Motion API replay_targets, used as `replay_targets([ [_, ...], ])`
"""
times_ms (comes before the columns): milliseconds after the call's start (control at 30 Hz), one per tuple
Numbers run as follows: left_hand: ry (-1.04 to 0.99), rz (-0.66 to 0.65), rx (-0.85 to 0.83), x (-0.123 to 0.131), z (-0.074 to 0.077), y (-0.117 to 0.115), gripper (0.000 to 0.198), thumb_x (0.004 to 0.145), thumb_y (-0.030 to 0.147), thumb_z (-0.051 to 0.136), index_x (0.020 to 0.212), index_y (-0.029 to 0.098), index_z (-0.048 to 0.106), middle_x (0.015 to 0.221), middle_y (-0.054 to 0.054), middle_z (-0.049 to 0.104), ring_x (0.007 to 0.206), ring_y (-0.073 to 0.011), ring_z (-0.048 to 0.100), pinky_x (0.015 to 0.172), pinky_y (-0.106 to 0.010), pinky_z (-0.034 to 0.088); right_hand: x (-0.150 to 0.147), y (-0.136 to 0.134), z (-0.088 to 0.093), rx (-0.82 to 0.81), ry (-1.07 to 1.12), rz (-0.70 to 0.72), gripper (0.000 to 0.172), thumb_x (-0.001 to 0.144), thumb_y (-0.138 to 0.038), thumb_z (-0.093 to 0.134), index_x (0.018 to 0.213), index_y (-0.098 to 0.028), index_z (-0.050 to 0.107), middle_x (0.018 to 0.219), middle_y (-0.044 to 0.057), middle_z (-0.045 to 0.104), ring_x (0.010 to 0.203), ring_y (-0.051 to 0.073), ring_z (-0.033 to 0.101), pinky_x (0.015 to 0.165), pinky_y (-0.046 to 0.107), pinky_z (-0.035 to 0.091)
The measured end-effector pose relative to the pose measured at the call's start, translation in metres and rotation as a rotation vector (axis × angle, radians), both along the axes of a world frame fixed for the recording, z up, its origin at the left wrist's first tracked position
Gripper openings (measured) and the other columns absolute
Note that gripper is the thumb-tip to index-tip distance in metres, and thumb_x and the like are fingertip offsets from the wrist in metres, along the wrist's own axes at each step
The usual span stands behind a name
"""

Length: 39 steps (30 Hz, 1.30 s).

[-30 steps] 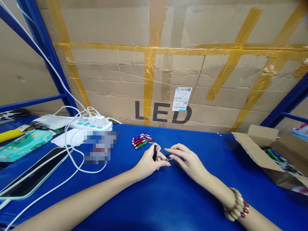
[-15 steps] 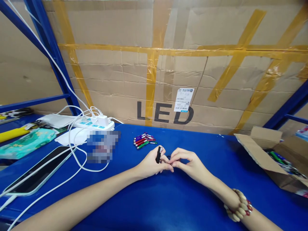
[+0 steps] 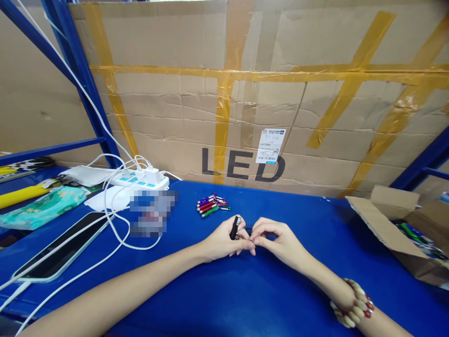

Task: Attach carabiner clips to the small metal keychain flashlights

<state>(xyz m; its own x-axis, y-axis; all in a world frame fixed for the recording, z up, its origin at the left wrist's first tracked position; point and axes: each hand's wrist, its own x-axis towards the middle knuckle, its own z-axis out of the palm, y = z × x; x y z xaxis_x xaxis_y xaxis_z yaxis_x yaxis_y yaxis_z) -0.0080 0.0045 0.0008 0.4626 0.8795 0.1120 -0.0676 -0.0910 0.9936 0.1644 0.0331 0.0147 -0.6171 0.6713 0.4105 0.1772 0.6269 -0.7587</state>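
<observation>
Behind the black, seemingly labelled tube (image 3: 235, 230), cardboard (image 3: 168, 117) reads "LED".

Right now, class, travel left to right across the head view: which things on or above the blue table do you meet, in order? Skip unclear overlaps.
Phone → white power strip → cluster of coloured tubes → black tube in the left hand → right hand → open cardboard box.

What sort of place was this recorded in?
Probably a storeroom or small packing area: blue frames stand at the sides, a big taped carton marked LED fills the back, and an open box of small items sits right.
</observation>
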Motion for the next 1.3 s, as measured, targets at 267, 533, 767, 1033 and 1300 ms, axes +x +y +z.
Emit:
replay_targets([
  [267,0.020,0.003,0.050,-0.001,-0.003,-0.003,0.034,0.085,0.052,0.034,0.076,0.020,0.034,0.053,0.008,0.036,0.044,-0.0057,0.031,0.038,-0.016,0.026,0.002,0.002,0.003,-0.011,0.025,-0.253,0.026,0.076,-0.041,0.058,0.070,-0.017,0.064,0.068,0.003,0.063,0.060,0.013,0.056,0.052,0.023,0.043],
  [533,0.112,0.064,0.109,0.001,-0.003,-0.005,0.024,0.088,0.043,0.036,0.088,0.020,0.041,0.063,0.005,0.039,0.048,-0.0071,0.035,0.041,-0.017,0.030,0.003,0.000,0.007,-0.128,0.122,-0.328,0.028,0.069,-0.043,0.063,0.070,-0.015,0.065,0.061,0.002,0.062,0.046,0.009,0.048,0.041,0.020,0.038],
  [767,0.209,0.159,0.292,0.001,0.003,-0.005,0.013,0.085,0.027,0.046,0.089,0.018,0.055,0.088,-0.001,0.058,0.087,-0.0159,0.052,0.080,-0.026,0.038,0.003,-0.002,0.009,-0.093,0.082,-0.279,0.022,0.071,-0.037,0.062,0.067,-0.016,0.065,0.065,0.003,0.062,0.056,0.012,0.052,0.048,0.022,0.039],
  [1033,0.332,0.185,0.369,0.000,0.002,-0.004,0.017,0.084,0.023,0.047,0.092,0.016,0.060,0.092,-0.002,0.064,0.086,-0.0157,0.057,0.075,-0.022,0.042,0.006,0.003,0.011,-0.247,-0.053,-0.179,0.021,0.070,-0.034,0.062,0.065,-0.014,0.065,0.057,0.000,0.059,0.052,0.009,0.050,0.047,0.019,0.040],
  [1300,0.480,0.118,0.555,-0.002,-0.002,-0.008,0.020,0.085,0.021,0.046,0.097,0.016,0.061,0.095,-0.003,0.067,0.079,-0.0134,0.062,0.072,-0.020,0.044,0.009,0.008,-0.001,-0.475,-0.112,-0.163,0.024,0.057,-0.035,0.071,0.059,-0.013,0.062,0.044,-0.004,0.049,0.038,0.005,0.039,0.032,0.015,0.035],
])
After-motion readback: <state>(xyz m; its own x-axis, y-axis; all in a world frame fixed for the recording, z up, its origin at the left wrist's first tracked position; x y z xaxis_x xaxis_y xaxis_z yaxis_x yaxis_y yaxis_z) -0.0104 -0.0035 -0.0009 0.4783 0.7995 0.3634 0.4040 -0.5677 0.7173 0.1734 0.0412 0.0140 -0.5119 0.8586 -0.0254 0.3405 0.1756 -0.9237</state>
